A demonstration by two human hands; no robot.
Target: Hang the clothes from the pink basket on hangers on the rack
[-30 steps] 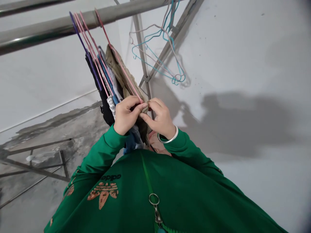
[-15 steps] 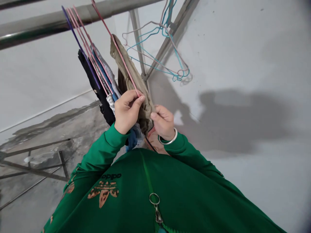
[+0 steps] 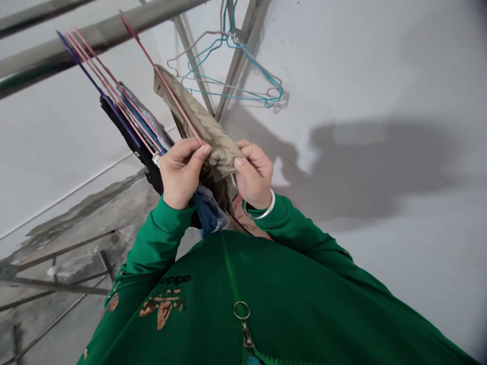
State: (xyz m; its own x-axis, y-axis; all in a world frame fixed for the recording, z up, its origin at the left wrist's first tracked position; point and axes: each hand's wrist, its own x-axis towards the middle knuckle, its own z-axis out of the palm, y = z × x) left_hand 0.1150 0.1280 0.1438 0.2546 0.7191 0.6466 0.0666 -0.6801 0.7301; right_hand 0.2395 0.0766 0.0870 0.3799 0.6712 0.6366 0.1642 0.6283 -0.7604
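A khaki garment (image 3: 201, 119) hangs on a pink wire hanger (image 3: 175, 96), whose hook goes over the metal rail. My left hand (image 3: 183, 170) pinches the near end of this hanger between thumb and forefinger. In my right hand (image 3: 254, 174), thumb and fingers grip the garment's near edge, held out to the right of the hanger. The lower part of the cloth drops out of sight behind my hands. Left of it hang several other garments, among them a black one (image 3: 122, 132) and a blue one (image 3: 208, 213), on purple and pink hangers.
The metal rail (image 3: 110, 38) crosses the upper left. Blue and pink hangers (image 3: 232, 92) hang from the rack near the wall (image 3: 361, 76) at the right. Crossed metal legs (image 3: 57, 284) stand on the stained floor at the lower left. Something pale pink (image 3: 247, 218) lies below my right wrist.
My right hand has drawn the garment's edge up and out to the right, so the cloth is more spread. My left hand still pinches the hanger. The view has shifted slightly.
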